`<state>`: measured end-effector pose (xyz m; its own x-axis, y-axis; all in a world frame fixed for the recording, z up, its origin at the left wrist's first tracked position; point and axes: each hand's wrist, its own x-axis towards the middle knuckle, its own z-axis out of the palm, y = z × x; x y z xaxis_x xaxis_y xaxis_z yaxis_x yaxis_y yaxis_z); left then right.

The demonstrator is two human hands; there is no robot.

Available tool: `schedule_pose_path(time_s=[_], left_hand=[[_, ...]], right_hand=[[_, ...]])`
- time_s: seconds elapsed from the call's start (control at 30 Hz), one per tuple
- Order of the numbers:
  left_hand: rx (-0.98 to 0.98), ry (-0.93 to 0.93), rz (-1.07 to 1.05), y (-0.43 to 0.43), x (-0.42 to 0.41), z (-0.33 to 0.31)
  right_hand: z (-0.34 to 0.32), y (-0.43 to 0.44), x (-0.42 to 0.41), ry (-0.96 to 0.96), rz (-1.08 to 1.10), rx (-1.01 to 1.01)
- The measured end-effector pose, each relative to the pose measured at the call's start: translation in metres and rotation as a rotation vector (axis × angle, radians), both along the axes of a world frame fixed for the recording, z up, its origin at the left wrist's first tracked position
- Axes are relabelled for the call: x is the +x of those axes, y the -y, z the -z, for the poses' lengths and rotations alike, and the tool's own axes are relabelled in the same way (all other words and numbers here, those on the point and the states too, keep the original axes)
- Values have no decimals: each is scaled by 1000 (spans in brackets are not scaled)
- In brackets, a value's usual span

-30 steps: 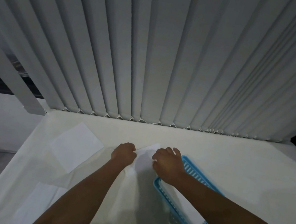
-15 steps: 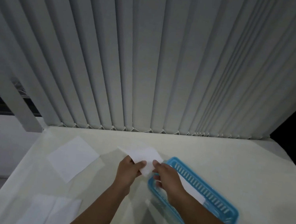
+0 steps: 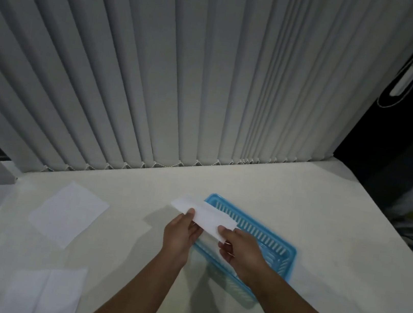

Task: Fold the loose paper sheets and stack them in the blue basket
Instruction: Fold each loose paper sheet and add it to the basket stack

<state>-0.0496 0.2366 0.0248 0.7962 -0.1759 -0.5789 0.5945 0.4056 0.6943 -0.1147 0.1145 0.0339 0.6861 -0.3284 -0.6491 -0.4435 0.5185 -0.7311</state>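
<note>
Grey vertical blinds (image 3: 159, 69) hang behind a pale tabletop (image 3: 312, 212) where a person works through loose paper, both hands pinching one folded sheet (image 3: 204, 216) and holding it above the far-left corner of the blue basket (image 3: 290, 249). The left hand (image 3: 180, 233) grips the sheet's left part with thumb on top, while the right hand (image 3: 239, 249) clasps its near right corner. The task appears partly done: this sheet looks folded into a narrow strip but is not yet laid in the basket, whose contents cannot be made out behind the hands. An unfolded sheet (image 3: 68, 213) lies flat to the left, well apart from the basket, and more paper (image 3: 46, 290), creased or overlapping, rests at the near left, all seemingly left to fold. No brand, label or legible writing shows on any item.
</note>
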Motion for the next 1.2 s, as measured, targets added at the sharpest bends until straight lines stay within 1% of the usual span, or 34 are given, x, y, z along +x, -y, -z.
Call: schedule_pose_path(time_s=[0.07,0.13,0.2,0.23,0.27,0.37,0.47,0.53,0.63,0.73,0.83,0.9,1.0,1.2], left_hand=[[9,-13,2,11,-4,4],[69,-35,-2,17,-2,8],[192,-33,16,17,5,14],[268,-3,48,14,8,18],[361,51,95,12,12,21],[687,289,253,1,21,27],[926,487,359,-8,30,29],[1043,619,458,-10,39,35],[1213,729,631,-8,51,40],[1376,735,809,-5,60,39],[1436,732,934,-3,64,35],[1427,704,990,-2,66,36],[1397,669,1005,-3,67,40],[1378,656,1010,-4,66,39]], right_hand=[[3,4,-7,-9,18,-38],[6,14,-14,-26,44,-112],[11,27,-23,-49,49,-204],[13,32,-28,-67,40,-257],[16,38,-33,-87,31,-308],[24,48,-44,-146,-5,-428],[30,50,-49,-207,-58,-483],[33,48,-52,-232,-70,-507],[34,48,-54,-241,-9,-507],[32,50,-53,-230,59,-477],[29,50,-51,-223,32,-508],[27,48,-51,-220,5,-519],[25,45,-51,-217,0,-528],[26,38,-45,-185,80,-451]])
